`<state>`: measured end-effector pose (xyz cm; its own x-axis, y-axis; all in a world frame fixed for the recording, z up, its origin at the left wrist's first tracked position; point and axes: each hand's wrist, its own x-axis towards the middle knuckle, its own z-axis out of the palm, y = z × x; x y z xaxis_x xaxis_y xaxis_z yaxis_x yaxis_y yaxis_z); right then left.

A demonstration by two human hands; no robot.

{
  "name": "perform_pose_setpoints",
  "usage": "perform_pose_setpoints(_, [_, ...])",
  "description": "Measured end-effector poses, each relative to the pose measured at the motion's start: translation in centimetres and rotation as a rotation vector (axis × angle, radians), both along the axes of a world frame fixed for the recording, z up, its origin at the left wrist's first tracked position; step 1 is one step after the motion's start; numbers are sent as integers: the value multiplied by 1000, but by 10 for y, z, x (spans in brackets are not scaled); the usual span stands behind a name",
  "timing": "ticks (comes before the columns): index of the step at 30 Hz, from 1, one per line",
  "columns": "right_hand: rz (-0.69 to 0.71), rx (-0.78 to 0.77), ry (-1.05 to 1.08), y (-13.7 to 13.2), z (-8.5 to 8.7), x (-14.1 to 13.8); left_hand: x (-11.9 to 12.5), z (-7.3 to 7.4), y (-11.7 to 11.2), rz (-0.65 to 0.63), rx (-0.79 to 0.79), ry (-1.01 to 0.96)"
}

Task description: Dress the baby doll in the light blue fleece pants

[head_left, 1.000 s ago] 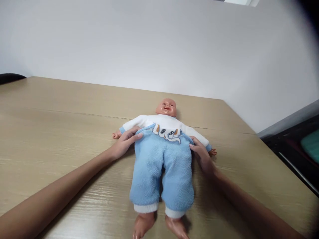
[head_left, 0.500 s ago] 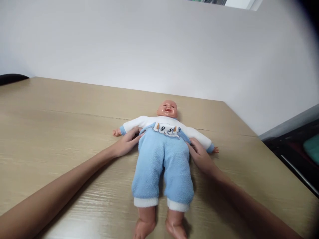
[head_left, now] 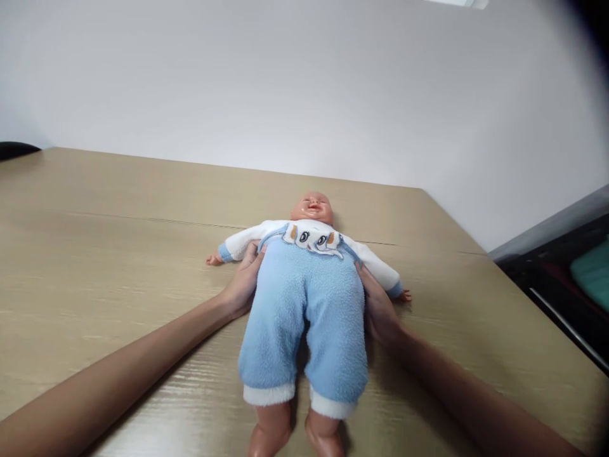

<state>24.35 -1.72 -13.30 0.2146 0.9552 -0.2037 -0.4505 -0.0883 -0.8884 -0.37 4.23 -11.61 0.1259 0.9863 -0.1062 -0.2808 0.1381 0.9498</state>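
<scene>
Got the doll (head_left: 304,298) flat on its back on the tabletop (head_left: 118,222), head pointing away, left hand (head_left: 245,279) and right hand (head_left: 375,304) clamped on either flank, fingers (head_left: 252,263) pressed together against it.

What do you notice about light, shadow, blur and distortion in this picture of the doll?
Head view: soft, even light; faint shadows beside the forearms on the table; dark vignette in the right corners; the doll is sharp, its near legs stretched large against the small head, feet cropped.
</scene>
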Motion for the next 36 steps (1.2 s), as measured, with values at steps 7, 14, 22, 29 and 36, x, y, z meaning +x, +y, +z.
perform_pose_setpoints(7, [-10,58,-94,9,-5,9,-8,-10,12,-99,80,-20])
perform_pose_setpoints(14, [-18,124,-179,20,-9,15,-30,-10,31,-309,234,193])
perform_pose_setpoints(22, [-6,172,-626,15,-3,31,-34,-4,33,-322,293,262])
perform_pose_setpoints(29, [29,247,-697,10,26,21,-15,1,35,-197,370,268])
perform_pose_setpoints(36, [186,174,-865,51,62,31,-7,-5,40,-21,530,234])
